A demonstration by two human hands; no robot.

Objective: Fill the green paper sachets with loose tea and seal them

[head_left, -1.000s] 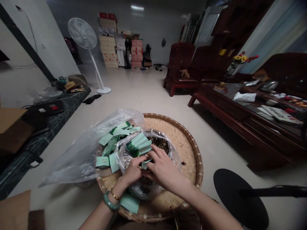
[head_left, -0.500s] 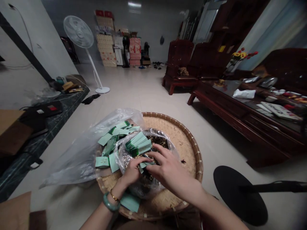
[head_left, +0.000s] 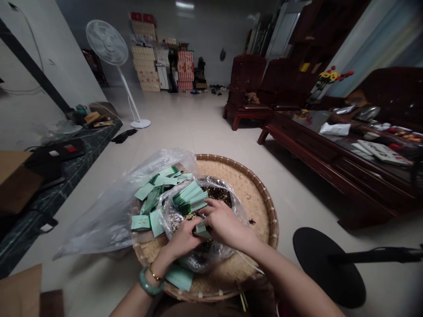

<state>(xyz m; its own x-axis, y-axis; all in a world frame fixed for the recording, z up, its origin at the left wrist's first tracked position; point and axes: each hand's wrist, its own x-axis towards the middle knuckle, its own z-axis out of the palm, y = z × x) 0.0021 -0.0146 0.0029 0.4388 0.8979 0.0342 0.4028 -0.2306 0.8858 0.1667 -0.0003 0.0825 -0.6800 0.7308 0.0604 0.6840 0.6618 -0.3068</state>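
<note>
A round woven bamboo tray (head_left: 254, 185) lies in front of me. On it stands an open clear plastic bag of dark loose tea (head_left: 220, 196). My left hand (head_left: 183, 240), with a green bangle at the wrist, and my right hand (head_left: 223, 222) meet over the bag, both closed on one small green packet (head_left: 200, 229). A stack of green packets (head_left: 191, 198) stands upright in the bag just behind my fingers. More green packets (head_left: 155, 193) lie loose to the left inside another clear plastic bag (head_left: 109, 215).
A flat green packet (head_left: 180, 278) lies on the tray's near edge. A black round stool (head_left: 327, 264) stands at the right. A dark wooden table (head_left: 343, 163) runs along the right, a dark counter (head_left: 66, 171) along the left. A white fan (head_left: 107, 44) stands behind.
My right hand has drawn in and closed on the small packet beside my left hand; before, its fingers reached further over the tea.
</note>
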